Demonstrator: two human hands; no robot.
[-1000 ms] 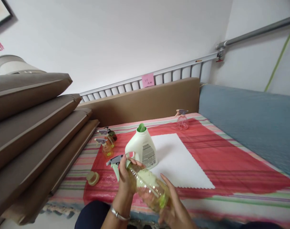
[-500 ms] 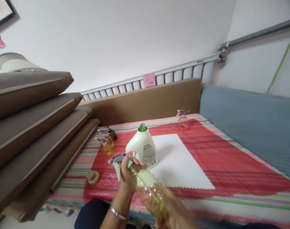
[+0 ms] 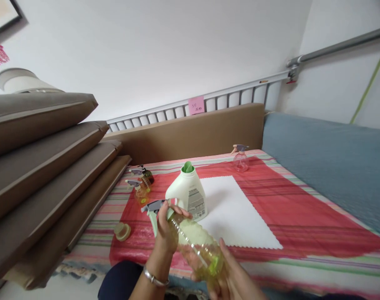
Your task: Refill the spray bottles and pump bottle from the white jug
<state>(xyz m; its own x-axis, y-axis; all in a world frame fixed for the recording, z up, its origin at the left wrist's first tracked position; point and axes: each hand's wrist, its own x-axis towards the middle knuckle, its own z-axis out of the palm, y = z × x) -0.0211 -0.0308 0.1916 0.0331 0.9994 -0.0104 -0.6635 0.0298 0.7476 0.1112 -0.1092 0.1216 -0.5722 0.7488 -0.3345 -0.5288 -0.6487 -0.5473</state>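
Observation:
A clear spray bottle with yellow-green liquid lies tilted between my hands, its grey and pale green trigger head pointing left. My left hand is wrapped round the bottle's neck just below the trigger head. My right hand cups the bottle's base from below, fingers curled on it. Just behind stands a white detergent jug with an open green spout. Its loose cap lies on the red cloth to the left.
Two small spray bottles stand at the left of the red cloth, another clear one at the back. A white sheet lies mid-cloth. Stacked brown cushions rise on the left; a brown board and a railing stand behind.
My right hand shifted under the bottle's base, blurred in between, and the bottle turned slightly. My left hand stayed on the neck.

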